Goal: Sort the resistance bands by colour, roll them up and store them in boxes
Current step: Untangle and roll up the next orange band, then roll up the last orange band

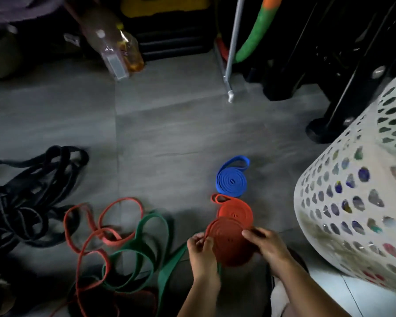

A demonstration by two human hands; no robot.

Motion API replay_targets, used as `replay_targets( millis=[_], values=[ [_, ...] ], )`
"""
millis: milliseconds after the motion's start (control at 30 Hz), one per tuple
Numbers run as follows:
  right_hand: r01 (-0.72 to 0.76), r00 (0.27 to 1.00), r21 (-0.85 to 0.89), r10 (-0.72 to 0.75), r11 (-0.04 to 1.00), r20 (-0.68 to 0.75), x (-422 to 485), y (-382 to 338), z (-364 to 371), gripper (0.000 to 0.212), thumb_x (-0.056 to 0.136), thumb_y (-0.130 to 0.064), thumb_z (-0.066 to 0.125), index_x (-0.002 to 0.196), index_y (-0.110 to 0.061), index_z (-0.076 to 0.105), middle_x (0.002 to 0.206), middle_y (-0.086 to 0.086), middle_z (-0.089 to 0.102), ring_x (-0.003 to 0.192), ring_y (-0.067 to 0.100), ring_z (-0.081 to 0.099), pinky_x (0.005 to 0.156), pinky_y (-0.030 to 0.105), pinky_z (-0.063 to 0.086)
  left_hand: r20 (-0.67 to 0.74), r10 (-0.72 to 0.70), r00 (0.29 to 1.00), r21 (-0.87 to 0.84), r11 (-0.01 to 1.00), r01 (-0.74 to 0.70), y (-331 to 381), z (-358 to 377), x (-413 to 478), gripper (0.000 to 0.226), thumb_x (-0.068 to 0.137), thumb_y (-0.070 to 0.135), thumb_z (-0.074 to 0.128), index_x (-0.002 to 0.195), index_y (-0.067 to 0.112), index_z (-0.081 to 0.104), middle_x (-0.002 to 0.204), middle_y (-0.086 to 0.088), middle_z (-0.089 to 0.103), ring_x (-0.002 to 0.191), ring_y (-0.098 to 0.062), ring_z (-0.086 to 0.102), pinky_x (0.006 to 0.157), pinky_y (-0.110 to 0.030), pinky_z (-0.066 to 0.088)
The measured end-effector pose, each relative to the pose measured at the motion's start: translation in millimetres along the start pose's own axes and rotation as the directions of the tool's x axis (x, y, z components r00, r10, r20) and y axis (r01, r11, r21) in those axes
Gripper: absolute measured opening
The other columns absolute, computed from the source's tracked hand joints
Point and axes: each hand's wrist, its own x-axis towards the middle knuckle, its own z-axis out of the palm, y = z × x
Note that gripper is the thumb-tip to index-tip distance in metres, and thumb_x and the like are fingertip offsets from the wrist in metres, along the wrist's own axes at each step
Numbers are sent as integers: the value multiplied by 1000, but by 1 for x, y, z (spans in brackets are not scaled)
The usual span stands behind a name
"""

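Note:
Both hands hold a rolled red band just above the grey floor. My left hand pinches its left edge, and my right hand grips its right side. Behind it a second rolled red band lies flat on the floor, and beyond that a rolled blue band with a loose loop. To the left lie unrolled bands: thin red ones, a wide green one and a tangled black pile.
A white perforated laundry basket stands close on the right. Black equipment legs, a metal pole and a green foam tube stand at the back. Two plastic bottles stand at the back left.

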Motion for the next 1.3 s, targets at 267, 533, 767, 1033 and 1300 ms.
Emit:
replay_targets(
  millis=[267, 533, 767, 1033, 1300],
  values=[
    [-1, 963, 296, 80, 955, -256, 51, 27, 8, 16, 83, -2, 61, 69, -10, 63, 61, 8, 62, 59, 17, 55, 57, 28, 43, 154, 93, 984, 307, 942, -138, -22, 67, 65, 30, 93, -1, 43, 112, 13, 60, 108, 1, 60, 105, -16, 54, 96, -29, 42],
    [56, 924, 274, 54, 960, -378, 65, 40, 25, 6, 83, -9, 64, 89, -11, 62, 80, 5, 65, 74, 20, 61, 67, 31, 48, 149, 198, 969, 487, 838, -246, -30, 72, 97, 22, 89, 2, 50, 80, 22, 49, 86, -1, 53, 77, -13, 48, 72, -23, 41],
    [95, 890, 238, 24, 967, -456, 67, 50, 25, 20, 82, -7, 66, 90, -19, 54, 82, 1, 60, 77, 23, 59, 64, 30, 48, 146, 219, 965, 427, 866, -261, -40, 70, 100, 22, 87, 3, 58, 84, 25, 57, 100, -17, 62, 81, -16, 55, 83, -33, 46],
    [-1, 899, 168, 74, 986, -432, 74, 54, 30, 24, 82, -13, 66, 78, -28, 48, 82, 0, 57, 85, 31, 60, 77, 53, 53, 238, 237, 942, 788, 520, -330, -25, 77, 106, 33, 94, 20, 51, 125, 26, 57, 121, -3, 44, 119, -23, 38, 103, -37, 27],
    [-80, 906, -55, 50, 995, -420, 84, 45, 29, 31, 85, -13, 64, 108, 5, 52, 107, 23, 59, 98, 33, 57, 86, 38, 42, 337, 208, 918, 595, 709, -379, -24, 58, 103, 50, 95, 13, 48, 140, 31, 35, 108, 2, 41, 81, 0, 48, 87, -19, 39]
  ],
)
